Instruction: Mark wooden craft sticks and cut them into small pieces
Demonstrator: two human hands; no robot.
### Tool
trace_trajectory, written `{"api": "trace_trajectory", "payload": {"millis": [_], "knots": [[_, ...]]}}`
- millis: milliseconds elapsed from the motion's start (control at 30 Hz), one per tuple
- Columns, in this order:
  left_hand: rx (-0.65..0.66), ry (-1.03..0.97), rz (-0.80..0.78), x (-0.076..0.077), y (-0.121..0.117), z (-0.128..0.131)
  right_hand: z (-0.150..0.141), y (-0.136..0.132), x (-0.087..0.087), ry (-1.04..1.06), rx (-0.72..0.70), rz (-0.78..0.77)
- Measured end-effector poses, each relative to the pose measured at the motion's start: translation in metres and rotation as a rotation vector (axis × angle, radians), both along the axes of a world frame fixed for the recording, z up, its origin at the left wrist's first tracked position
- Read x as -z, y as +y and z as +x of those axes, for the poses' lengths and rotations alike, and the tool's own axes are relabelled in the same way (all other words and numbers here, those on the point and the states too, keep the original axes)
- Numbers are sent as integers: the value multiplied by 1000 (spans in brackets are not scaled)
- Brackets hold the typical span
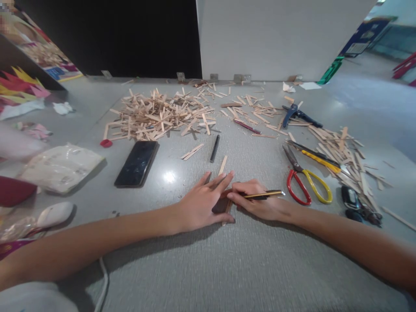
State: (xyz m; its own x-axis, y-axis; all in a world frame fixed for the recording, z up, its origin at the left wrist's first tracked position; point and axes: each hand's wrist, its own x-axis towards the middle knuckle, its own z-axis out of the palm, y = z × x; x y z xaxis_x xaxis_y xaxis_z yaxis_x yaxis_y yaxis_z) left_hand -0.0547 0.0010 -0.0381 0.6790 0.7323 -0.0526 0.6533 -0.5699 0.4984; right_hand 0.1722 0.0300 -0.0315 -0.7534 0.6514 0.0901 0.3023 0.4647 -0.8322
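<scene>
My left hand (204, 200) rests on the grey table with its fingers spread, holding down a thin wooden stick (222, 165) whose far end sticks out beyond the fingertips. In my right hand (255, 201) is a yellow-and-black pencil (264, 195), its back end pointing right. The pencil's tip is hidden by the fingers, close beside the left hand. A dark brownish piece between the two hands is mostly covered, and I cannot make out what it is. Just beyond the hands lie a black pen (215, 148) and a few loose sticks (192, 151).
A big heap of wooden sticks (159, 113) lies at the back. Left of the hands is a phone (137, 164), with a plastic packet (63, 168) and a white mouse (56, 214) farther out. On the right are scissors (296, 167), a yellow cutter (321, 160), blue pliers (294, 113) and keys (370, 212).
</scene>
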Motion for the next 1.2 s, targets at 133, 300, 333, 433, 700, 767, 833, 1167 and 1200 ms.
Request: {"api": "trace_trajectory", "payload": {"millis": [133, 300, 333, 433, 700, 767, 833, 1167, 1200], "knots": [[0, 6, -1, 0, 0, 0, -1, 0, -2, -10, 1, 10], [0, -8, -2, 1, 1, 0, -1, 0, -1, -4, -8, -1], [0, -9, -3, 1, 1, 0, -1, 0, -1, 1, -9, 3], [2, -13, -7, 1, 1, -1, -1, 1, -1, 12, -16, 32], [-4, -2, -16, -2, 1, -1, -1, 0, 0, 30, -95, 144], [-7, 12, -24, -3, 1, -1, -2, 0, -1, 26, -100, 151], [-11, 21, -26, -4, 2, -1, -3, 0, -3, 10, -102, 134], [-23, -6, -22, -3, -1, 1, -1, 2, -1, -25, 17, -23], [-28, -22, -18, -3, -2, 1, -1, 2, -1, -19, 21, -36]]}}
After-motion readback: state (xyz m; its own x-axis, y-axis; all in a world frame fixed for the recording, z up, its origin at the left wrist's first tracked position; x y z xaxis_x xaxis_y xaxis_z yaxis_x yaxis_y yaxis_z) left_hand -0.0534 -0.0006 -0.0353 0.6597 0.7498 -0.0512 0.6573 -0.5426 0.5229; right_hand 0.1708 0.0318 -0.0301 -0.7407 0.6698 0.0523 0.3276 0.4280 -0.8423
